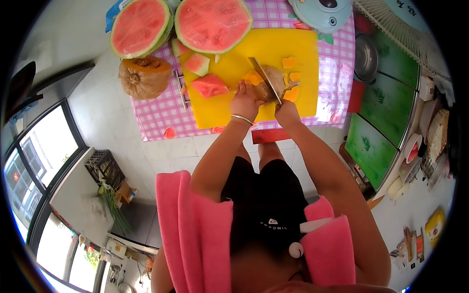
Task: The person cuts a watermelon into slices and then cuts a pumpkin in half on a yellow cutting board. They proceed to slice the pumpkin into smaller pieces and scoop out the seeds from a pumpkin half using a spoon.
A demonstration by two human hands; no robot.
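Note:
A yellow cutting board lies on a table with a pink checked cloth. On it my left hand presses down on a tan-skinned, orange-fleshed pumpkin piece. My right hand grips a knife whose blade slants across that piece. Small orange pumpkin chunks lie to the right of the blade. Red watermelon pieces rest on the board's left part.
Two watermelon halves sit at the table's far edge. A cut pumpkin hangs at the left edge. A blue appliance and a metal pot stand at the right. Green panels and a cluttered counter are further right.

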